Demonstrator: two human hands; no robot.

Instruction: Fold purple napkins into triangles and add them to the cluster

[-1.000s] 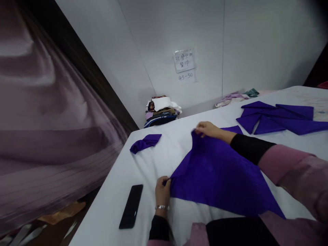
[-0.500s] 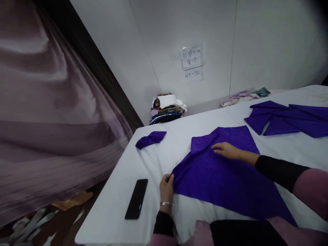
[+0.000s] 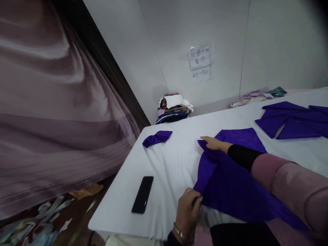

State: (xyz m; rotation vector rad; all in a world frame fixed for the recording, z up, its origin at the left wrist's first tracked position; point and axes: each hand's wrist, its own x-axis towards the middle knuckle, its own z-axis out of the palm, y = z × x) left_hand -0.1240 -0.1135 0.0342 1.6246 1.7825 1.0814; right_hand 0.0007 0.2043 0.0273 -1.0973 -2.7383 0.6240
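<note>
A large purple cloth napkin (image 3: pixel 230 184) lies spread on the white-covered table, its left side turned over in a fold. My left hand (image 3: pixel 188 206), with a silver bracelet at the wrist, pinches the napkin's near left corner. At the far left corner is my right hand (image 3: pixel 211 142), its fingers stretched out flat on or just over the cloth; whether they press it I cannot tell. A small rolled purple cloth (image 3: pixel 157 138) rests farther left. Nearer to me on that side lies a black phone (image 3: pixel 142 194).
More folded purple cloths (image 3: pixel 294 119) lie at the far right of the white tablecloth (image 3: pixel 115 201). Behind the table is a stack of folded fabrics (image 3: pixel 174 107). A pinkish curtain (image 3: pixel 77 143) hangs at the left. Paper signs (image 3: pixel 200 59) are on the wall.
My right hand has moved left and farther out to the cloth's far left corner. My left hand has shifted right and nearer, drawing the near corner inward. The view has turned slightly left.
</note>
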